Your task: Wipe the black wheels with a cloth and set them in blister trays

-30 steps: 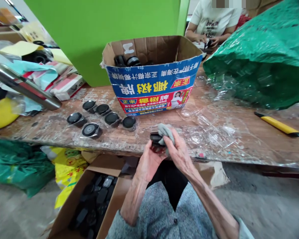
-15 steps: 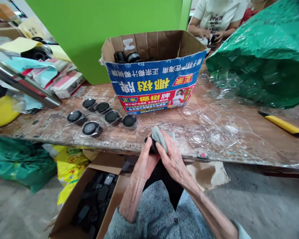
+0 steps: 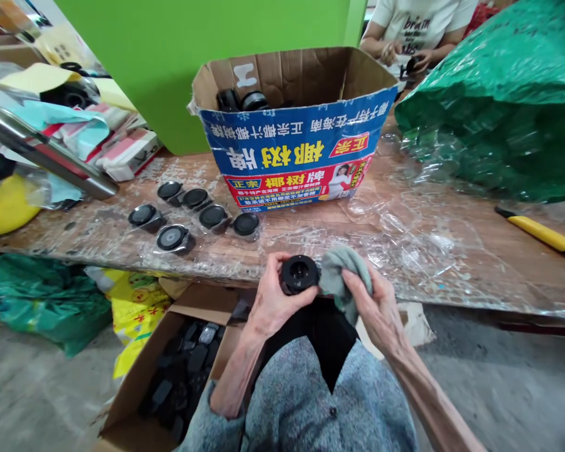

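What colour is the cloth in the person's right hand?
Greyish green: the cloth in the right hand shows best in the head view.

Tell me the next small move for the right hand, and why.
I'd probably bring the grey cloth in the right hand onto the black round part: the left hand holds it, opening upward, and the cloth is close beside.

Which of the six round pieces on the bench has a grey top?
The round piece nearest the front edge of the bench: its top is grey; the other five look blackish.
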### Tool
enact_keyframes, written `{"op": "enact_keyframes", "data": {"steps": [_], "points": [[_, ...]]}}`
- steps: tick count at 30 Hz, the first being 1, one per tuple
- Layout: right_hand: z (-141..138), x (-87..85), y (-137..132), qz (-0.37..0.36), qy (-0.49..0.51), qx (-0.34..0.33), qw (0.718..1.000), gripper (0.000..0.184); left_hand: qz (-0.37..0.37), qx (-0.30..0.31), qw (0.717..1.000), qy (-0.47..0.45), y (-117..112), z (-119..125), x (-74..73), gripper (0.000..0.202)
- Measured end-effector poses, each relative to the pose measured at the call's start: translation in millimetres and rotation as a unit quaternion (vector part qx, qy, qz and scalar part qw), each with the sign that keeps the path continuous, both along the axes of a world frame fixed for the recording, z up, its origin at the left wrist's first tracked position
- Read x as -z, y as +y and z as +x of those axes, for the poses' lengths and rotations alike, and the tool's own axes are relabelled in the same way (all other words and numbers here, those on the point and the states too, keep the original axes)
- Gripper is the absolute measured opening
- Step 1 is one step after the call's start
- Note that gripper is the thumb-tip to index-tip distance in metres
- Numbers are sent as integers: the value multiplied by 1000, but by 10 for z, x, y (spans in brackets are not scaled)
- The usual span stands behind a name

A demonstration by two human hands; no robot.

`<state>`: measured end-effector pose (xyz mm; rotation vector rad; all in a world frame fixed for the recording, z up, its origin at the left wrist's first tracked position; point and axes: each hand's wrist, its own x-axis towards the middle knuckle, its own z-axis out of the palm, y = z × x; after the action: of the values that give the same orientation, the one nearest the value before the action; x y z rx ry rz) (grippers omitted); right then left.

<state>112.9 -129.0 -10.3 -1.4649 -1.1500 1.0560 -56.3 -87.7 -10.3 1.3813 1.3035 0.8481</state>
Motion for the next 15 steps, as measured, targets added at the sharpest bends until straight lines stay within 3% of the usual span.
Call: {"op": "enact_keyframes", "data": {"steps": [3,6,9,11,13,15], "points": [[-153,-23,194,119,-71,-93,986,35,52,23,995,77,-27,13,28,40],[-304,-30,25,183,-90,-151,967,38,110,-8,989,101,6,-11,59,31],[-223,-19,-354,70,-15,-158,985,29,119,-40,987,96,106,-20,66,39],[-89,21,-579,-51,28,-138,989,19,55,-47,996,46,210,38,44,44],[27,91,-735,-136,34,-109,984,20,-27,-23,999,-17,336,165,-10,45],[92,183,-825,-175,22,-85,981,25,-71,35,995,-54,472,343,-100,44]]}}
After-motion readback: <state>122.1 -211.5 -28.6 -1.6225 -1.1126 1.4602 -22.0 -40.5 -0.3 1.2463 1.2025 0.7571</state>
